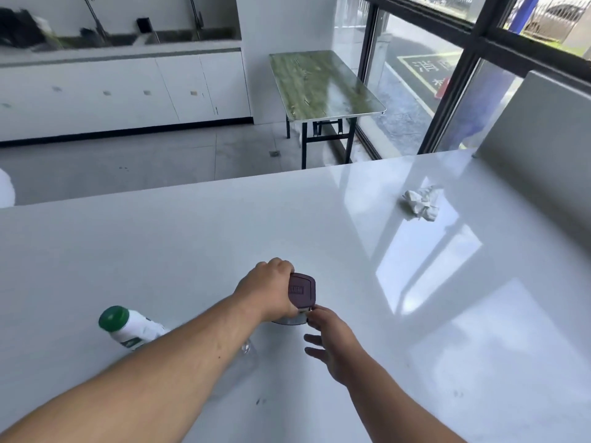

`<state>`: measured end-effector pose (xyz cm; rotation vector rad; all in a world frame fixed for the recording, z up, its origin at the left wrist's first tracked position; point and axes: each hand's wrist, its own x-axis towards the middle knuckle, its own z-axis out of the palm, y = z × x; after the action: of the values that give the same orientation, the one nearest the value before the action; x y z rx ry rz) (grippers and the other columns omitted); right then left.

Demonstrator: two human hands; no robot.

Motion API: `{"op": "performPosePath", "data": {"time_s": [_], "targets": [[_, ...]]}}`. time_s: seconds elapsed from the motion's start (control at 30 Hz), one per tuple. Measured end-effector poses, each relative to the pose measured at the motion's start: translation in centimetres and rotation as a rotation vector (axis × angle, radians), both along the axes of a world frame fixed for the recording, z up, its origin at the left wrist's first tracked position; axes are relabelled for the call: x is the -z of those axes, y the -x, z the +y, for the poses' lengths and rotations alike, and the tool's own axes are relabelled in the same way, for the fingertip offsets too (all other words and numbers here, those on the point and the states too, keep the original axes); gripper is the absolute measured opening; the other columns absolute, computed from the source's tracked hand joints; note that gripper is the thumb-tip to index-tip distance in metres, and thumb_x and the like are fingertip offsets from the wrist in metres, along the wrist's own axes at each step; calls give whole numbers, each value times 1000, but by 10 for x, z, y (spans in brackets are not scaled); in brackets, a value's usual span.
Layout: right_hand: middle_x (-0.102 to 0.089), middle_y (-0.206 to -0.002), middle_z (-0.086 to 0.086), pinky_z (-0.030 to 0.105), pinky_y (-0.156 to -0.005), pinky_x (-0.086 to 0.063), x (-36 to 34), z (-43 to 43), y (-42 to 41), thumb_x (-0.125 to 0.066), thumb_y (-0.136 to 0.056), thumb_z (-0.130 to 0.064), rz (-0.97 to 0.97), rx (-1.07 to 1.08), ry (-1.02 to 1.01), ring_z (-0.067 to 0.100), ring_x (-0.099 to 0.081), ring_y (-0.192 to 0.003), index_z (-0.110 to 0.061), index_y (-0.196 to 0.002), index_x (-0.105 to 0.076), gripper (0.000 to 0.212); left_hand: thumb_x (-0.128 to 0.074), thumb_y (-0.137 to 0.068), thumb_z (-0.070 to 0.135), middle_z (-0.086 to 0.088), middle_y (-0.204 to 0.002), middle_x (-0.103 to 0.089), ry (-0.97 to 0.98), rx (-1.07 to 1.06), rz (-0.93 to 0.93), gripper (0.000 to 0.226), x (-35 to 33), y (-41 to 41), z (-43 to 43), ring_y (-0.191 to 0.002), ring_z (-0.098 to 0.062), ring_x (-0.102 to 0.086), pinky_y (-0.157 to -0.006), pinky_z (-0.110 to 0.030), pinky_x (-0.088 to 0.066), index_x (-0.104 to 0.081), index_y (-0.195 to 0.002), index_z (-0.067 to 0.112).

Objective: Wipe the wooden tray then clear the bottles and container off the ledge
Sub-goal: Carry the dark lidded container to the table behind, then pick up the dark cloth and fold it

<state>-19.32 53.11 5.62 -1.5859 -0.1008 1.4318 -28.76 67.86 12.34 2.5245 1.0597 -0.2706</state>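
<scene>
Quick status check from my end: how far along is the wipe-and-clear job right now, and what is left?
No wooden tray is in view, so wiping can't be confirmed; a crumpled tissue lies on the white counter. In hand: the left hand grips the purple-lidded container, the right hand touching its near edge. A green-capped bottle and a clear bottle lie beside it. No ledge shows, so clearing can't be judged.

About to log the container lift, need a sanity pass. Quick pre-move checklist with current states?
1. Left hand wrapped around container: ok.
2. Right hand contact: fingertips at the lid's near edge, fingers spread, no full grip: not ok.
3. Lid sealed: cannot tell.
4. White bottle with green cap apart from container, beside the left forearm: ok.
5. Clear bottle mostly hidden under the forearm: cannot tell.
6. Countertop ahead bare except crumpled tissue far right: ok.
</scene>
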Motion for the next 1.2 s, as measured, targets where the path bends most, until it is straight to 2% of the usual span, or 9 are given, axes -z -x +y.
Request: {"op": "performPosePath", "data": {"time_s": [0.13, 0.3, 0.47, 0.5, 0.53, 0.6, 0.73, 0.83, 1.2], "targets": [[-62, -129, 2, 46, -101, -55, 7, 8, 6, -68, -62, -45, 25, 24, 12, 28, -64, -115, -27, -113, -76, 55, -81, -71, 44, -1, -126, -56, 3, -16, 61, 72, 8, 6, 4, -114, -25, -56, -91, -42, -55, -52, -131, 20], [-62, -131, 8, 49, -103, -54, 13, 7, 9, -67, -71, -40, 65, 67, 32, 31, -65, -113, -22, -99, -74, 34, -82, -72, 41, -4, -128, -54, 0, -26, 143, 72, 13, 6, 0, -114, -27, -58, -91, -44, -56, -49, -131, 17], [-62, -129, 7, 53, -107, -51, 9, -7, 2, -63, -92, -40, -14, 38, 54, 29, -63, -113, -25, -110, -66, 24, -77, -73, 44, -4, -131, -52, -30, -10, 251, 74, 20, 0, -13, -118, -28, -55, -83, -40, -49, -46, -135, 19], [-64, -127, 8, 54, -110, -49, 5, -16, -3, -62, -91, -41, -88, 20, 54, 44, -43, -134, -20, -116, -66, 33, -74, -73, 46, -3, -135, -50, -49, -9, 262, 77, 20, -2, -17, -123, -28, -52, -88, -41, -48, -44, -139, 21], [-63, -127, 1, 54, -112, -47, 1, -28, -11, -60, -89, -43, -177, 1, 54, 6, -42, -105, -17, -127, -63, 46, -71, -72, 51, -1, -142, -47, -76, 3, 257, 84, 19, -7, -22, -129, -28, -48, -97, -43, -46, -41, -144, 23], [-55, -147, -5, 46, -111, -47, -11, -60, -30, -57, -88, -49, -420, -47, 102, 19, -56, -128, -28, -148, -51, 63, -68, -69, 61, 2, -155, -39, -109, 70, 210, 97, 13, -26, -35, -142, -26, -36, -113, -45, -35, -35, -154, 28], [-44, -158, -13, 37, -112, -42, -26, -162, -85, -52, -93, -55, -924, -123, 287, 14, -36, -145, -33, -155, -40, 67, -70, -72, 69, 8, -162, -37, -63, 294, 116, 100, -2, -100, -97, -145, -21, -35, -114, -41, -35, -34, -157, 31], [-41, -160, -11, 37, -112, -40, -32, -265, -120, -51, -95, -55, -1059, -91, 447, 16, -30, -149, -32, -156, -38, 67, -70, -73, 68, 10, -162, -36, -36, 483, 59, 97, -5, -163, -177, -145, -19, -37, -108, -39, -41, -36, -156, 32], [-48, -152, -6, 36, -105, -46, -26, -650, -64, -57, -93, -49, -817, 520, 944, 20, -40, -141, -30, -152, -44, 64, -69, -74, 64, 13, -162, -36, 51, 1204, 4, 91, 8, -274, -560, -145, -17, -37, -101, -39, -44, -37, -154, 34]]}}
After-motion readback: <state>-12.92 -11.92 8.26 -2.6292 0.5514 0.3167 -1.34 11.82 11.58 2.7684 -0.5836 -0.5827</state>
